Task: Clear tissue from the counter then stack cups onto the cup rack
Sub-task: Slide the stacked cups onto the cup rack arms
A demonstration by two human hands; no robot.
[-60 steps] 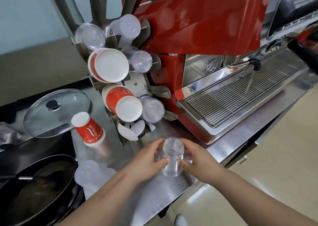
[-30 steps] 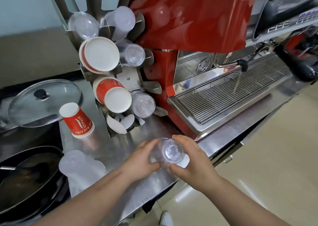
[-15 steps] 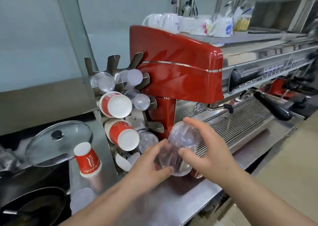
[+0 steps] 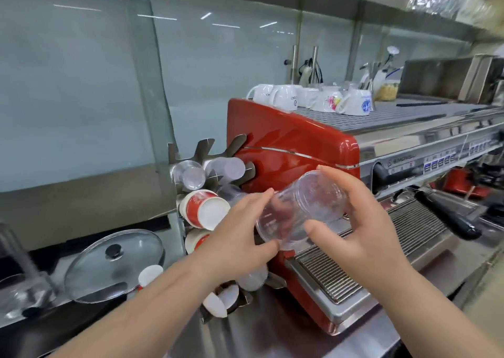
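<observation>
Both hands hold a stack of clear plastic cups [image 4: 300, 207] lying on its side in mid-air, in front of the red espresso machine. My left hand [image 4: 240, 232] grips the open-mouth end and my right hand [image 4: 362, 221] holds the closed end. Just to the left stands the metal cup rack [image 4: 207, 147] with clear cups [image 4: 191, 173] in its upper slots and red paper cups [image 4: 203, 207] lower down. My left forearm hides the rack's lower part. No tissue is visible.
The red espresso machine [image 4: 294, 150] carries white mugs [image 4: 308, 98] on top; its drip grate [image 4: 354, 257] is behind my hands. A glass pan lid [image 4: 114, 262] and a red paper cup [image 4: 150, 274] sit on the steel counter [image 4: 272, 336] at left.
Both hands lifted the clear cup stack off the counter, tipped it sideways and raised it beside the rack. The view tilted up, showing the machine's top and the wall.
</observation>
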